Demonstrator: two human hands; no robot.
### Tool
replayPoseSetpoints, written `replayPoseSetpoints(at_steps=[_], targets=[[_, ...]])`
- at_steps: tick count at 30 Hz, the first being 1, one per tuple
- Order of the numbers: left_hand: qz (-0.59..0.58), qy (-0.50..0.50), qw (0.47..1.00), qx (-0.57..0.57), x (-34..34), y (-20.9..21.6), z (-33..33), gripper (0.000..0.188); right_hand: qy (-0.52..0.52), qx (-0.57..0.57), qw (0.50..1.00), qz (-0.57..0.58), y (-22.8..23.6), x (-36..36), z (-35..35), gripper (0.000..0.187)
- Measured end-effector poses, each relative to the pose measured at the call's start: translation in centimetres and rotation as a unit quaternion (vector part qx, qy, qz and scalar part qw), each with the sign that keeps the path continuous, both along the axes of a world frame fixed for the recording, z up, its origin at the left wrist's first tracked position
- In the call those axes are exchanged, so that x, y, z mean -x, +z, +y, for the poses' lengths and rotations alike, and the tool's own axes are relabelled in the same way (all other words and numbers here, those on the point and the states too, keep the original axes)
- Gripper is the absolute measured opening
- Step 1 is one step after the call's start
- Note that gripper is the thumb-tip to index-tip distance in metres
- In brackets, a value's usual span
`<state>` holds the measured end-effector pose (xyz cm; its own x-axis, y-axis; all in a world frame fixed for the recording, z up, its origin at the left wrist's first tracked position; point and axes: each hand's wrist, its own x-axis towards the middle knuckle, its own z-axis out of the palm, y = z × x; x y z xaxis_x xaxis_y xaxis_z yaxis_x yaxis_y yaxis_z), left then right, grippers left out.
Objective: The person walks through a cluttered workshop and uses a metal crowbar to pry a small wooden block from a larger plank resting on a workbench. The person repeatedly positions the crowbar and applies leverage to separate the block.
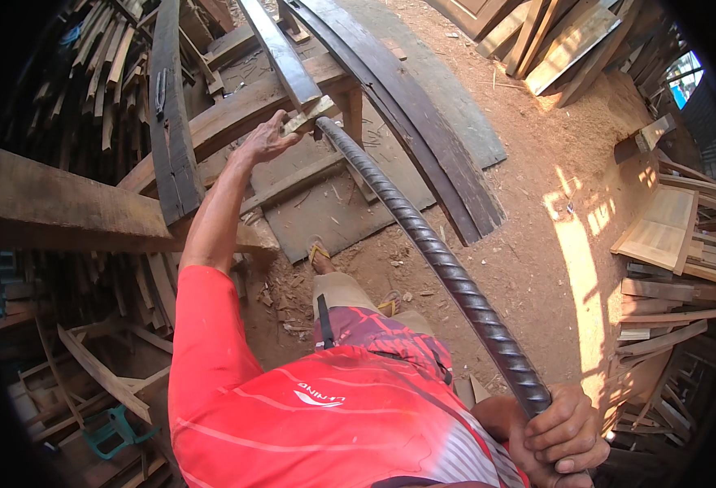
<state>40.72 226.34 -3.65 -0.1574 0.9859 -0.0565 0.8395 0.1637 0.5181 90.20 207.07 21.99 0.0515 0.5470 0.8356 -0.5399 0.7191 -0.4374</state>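
My right hand (565,431) is wrapped round the near end of a long ribbed steel bar (423,236), low at the right. The bar slants away to the upper left, and its far end meets a small wooden block (313,114). With my left arm stretched forward, my left hand (268,140) grips the left end of that block between thumb and fingers. The block sits across the near end of a long, shiny-topped beam (280,53). Whether block and beam are fixed together, I cannot tell.
A dark long plank (406,122) lies to the right of the beam. Heavy timbers (73,203) stand at the left, with stacked wood strips (102,65) behind. Wooden panels (659,228) lean at the right. Wood scraps litter the dirt floor (528,268). A green plastic stool (118,431) is lower left.
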Motion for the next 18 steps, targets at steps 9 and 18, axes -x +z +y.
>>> replayPoseSetpoints(at_steps=[9,18], targets=[[0.092,-0.034,0.988,0.121,-1.8,4.0,1.9,0.05,-0.054,-0.011,0.998,0.004,-3.0,-1.2,-3.6,0.048],[0.128,-0.017,0.982,0.137,-1.4,1.8,3.0,0.036,-0.053,-0.013,0.998,-0.021,6.4,5.1,2.0,0.045]])
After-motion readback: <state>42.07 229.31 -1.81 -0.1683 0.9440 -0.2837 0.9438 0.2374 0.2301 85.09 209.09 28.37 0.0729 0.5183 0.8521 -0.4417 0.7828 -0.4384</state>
